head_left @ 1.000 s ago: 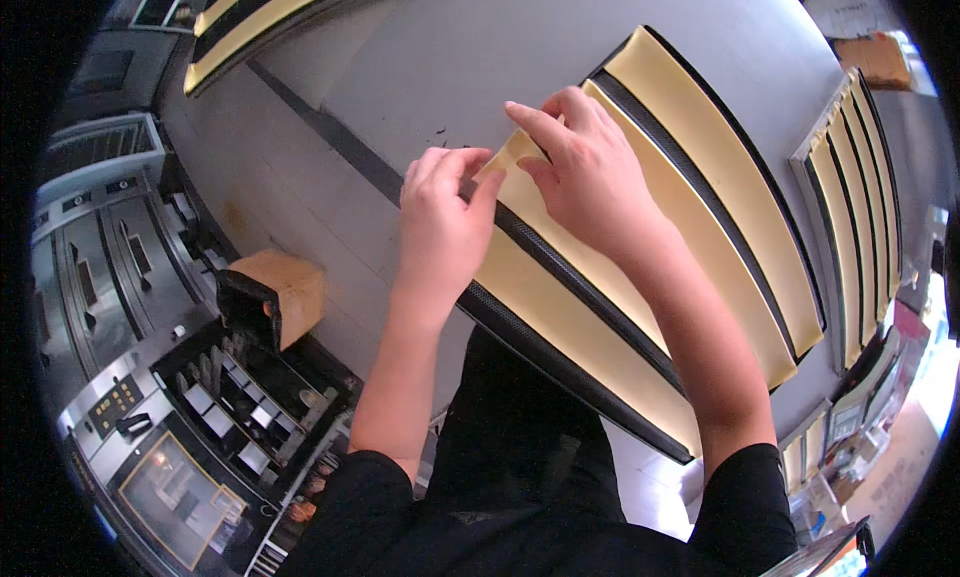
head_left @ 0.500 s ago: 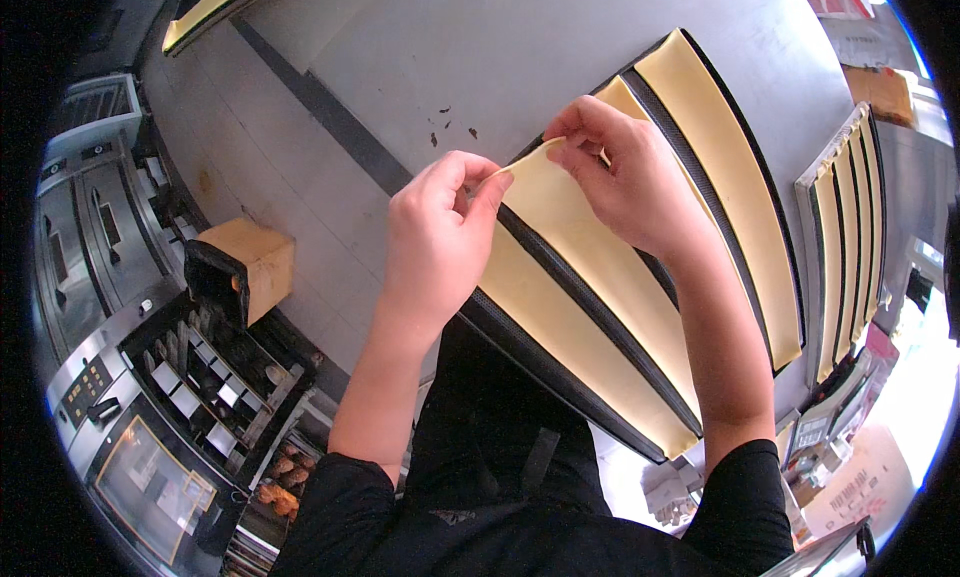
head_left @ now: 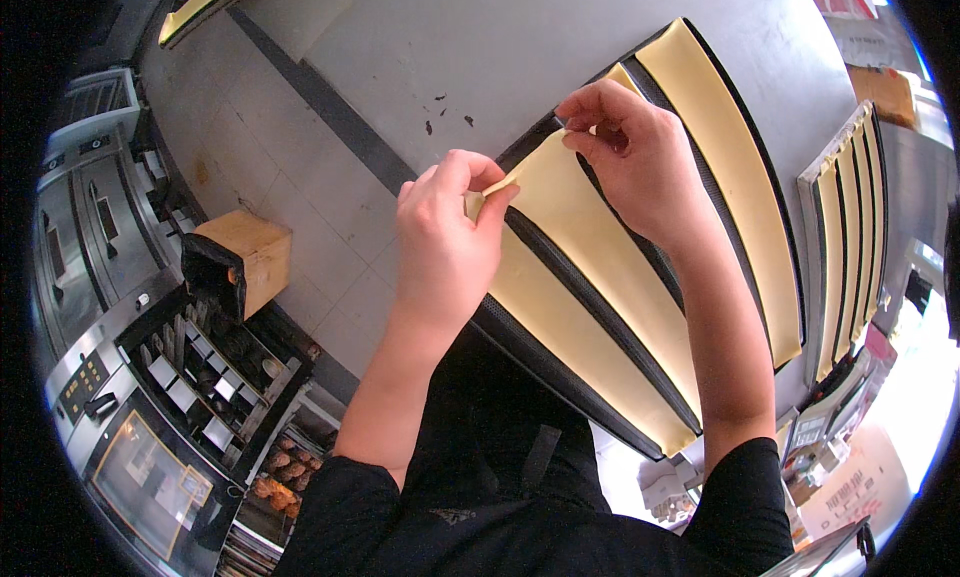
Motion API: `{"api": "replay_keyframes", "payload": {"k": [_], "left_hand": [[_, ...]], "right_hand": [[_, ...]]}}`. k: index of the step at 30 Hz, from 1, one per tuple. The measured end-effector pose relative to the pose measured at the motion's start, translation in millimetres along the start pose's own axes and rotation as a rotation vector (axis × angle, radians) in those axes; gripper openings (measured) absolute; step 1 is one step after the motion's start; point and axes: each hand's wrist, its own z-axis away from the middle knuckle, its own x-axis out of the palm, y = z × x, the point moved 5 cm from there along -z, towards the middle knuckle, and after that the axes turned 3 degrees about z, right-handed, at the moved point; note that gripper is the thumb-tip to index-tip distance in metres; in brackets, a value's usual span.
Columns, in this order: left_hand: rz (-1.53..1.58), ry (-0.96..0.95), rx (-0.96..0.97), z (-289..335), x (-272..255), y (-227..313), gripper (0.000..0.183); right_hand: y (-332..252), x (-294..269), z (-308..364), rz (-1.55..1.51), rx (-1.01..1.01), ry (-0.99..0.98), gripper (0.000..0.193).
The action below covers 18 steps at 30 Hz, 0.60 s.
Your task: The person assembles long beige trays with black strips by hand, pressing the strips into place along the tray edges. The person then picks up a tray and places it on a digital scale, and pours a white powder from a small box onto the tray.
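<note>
Long pale-yellow dough strips lie side by side on a black perforated tray (head_left: 548, 375) in front of me. My left hand (head_left: 448, 222) pinches the left corner of the far end of one dough strip (head_left: 590, 222), and that corner is folded up between thumb and forefinger. At the right corner of the same end, my right hand (head_left: 640, 162) is closed, thumb against fingertips on the dough edge. A bit of pale dough shows among its fingers. Another strip (head_left: 575, 332) lies to the left, and one (head_left: 725, 167) to the right. My right hand and forearm partly cover the strip between.
A second tray (head_left: 808, 207) of dough strips stands at the right. At upper left is part of another tray (head_left: 215, 22). A brown box (head_left: 268, 252) sits left, above oven-like equipment (head_left: 150, 477) and brown baked goods (head_left: 285, 477). Dark flakes (head_left: 430, 127) lie on the grey surface.
My hands have moved slightly apart, the right one upward. The strip's left corner is now folded over more at my left fingertips, and its end lies lower between the hands.
</note>
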Motion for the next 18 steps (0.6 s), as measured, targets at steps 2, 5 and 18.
{"api": "replay_keyframes", "payload": {"k": [2,5,18], "left_hand": [[0.047,-0.003,-0.046,1,-1,-1,0.019],[0.081,-0.016,-0.094,1,0,-2,0.021],[-0.081,0.011,0.004,8,2,7,0.045]], "right_hand": [[0,3,3,-0.007,-0.080,0.023,0.017],[-1,7,5,-0.026,-0.068,-0.033,0.017],[4,5,11,0.022,-0.091,0.059,0.025]]}}
